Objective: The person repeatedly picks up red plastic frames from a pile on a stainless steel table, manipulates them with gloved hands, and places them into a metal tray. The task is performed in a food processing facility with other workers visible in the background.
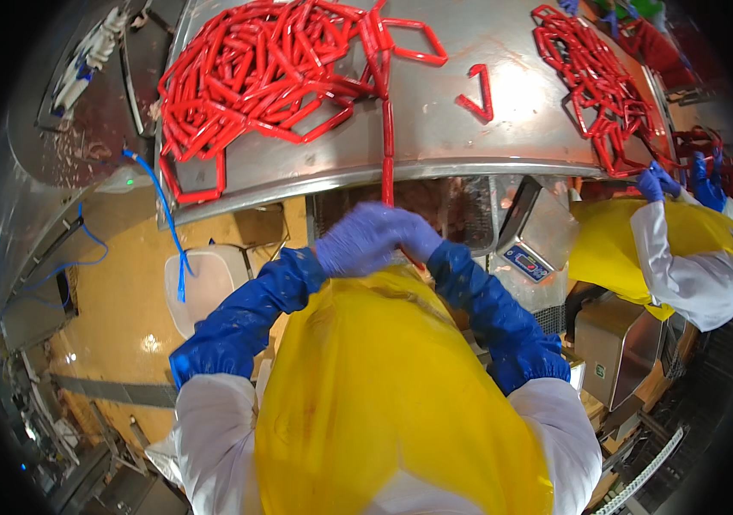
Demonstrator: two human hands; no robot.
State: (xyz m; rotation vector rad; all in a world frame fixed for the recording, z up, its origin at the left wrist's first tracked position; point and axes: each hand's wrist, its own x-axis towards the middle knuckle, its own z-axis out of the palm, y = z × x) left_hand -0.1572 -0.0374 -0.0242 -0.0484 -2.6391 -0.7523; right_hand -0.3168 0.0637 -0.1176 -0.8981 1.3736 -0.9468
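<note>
My left hand [351, 242] and my right hand [411, 235], both in purple gloves with blue sleeve covers, meet close together just below the edge of the steel table [461, 120]. A chain of red sausage links [387, 137] hangs from the table edge down into my hands, and both hands grip its lower end. A big heap of linked red sausages [255, 73] lies on the table's left part. A single bent red link [478, 94] lies alone near the middle. My yellow apron [384, 386] fills the lower view.
A second pile of red links [594, 77] lies at the table's right, where another person in a yellow apron [607, 249] and blue gloves [654, 182] handles it. A scale [530, 236] stands under the table edge. A white tub [203, 283] and blue hose [165, 215] are at left.
</note>
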